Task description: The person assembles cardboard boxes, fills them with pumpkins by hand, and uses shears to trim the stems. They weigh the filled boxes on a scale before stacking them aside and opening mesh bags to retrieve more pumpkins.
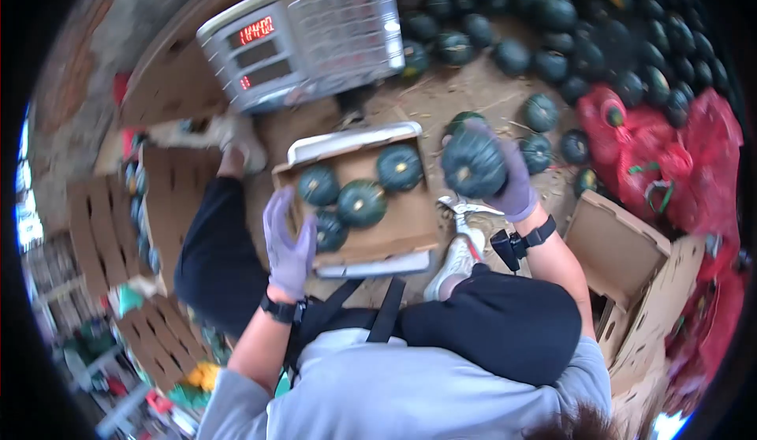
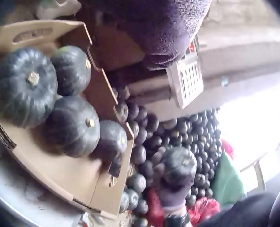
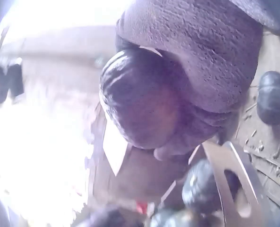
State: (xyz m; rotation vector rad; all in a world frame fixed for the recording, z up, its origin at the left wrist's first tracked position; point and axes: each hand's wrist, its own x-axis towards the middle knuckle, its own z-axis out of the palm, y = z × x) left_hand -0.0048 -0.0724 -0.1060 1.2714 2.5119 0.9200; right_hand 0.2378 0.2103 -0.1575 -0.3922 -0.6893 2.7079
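Observation:
My gloved right hand [image 1: 514, 184] grips a dark green kabocha pumpkin [image 1: 471, 164] in the air, right of an open cardboard box [image 1: 394, 243]. In the right wrist view the gloved fingers curl round this pumpkin [image 3: 133, 101]. Several more pumpkins [image 1: 363, 203] lie inside the box, mostly toward its left and far sides. At the box's left edge is my gloved left hand [image 1: 285, 239], fingers spread and holding nothing. It overlaps the box wall in the head view. The left wrist view shows this left hand [image 2: 163, 30] above the boxed pumpkins [image 2: 26, 87].
A digital scale display [image 1: 303, 38] with red digits stands beyond the box. White edges [image 1: 374, 266] show under the box. A big pile of pumpkins [image 1: 599, 38] fills the far right, beside red mesh bags [image 1: 631, 148]. Other cardboard boxes [image 1: 615, 251] stand at right and left.

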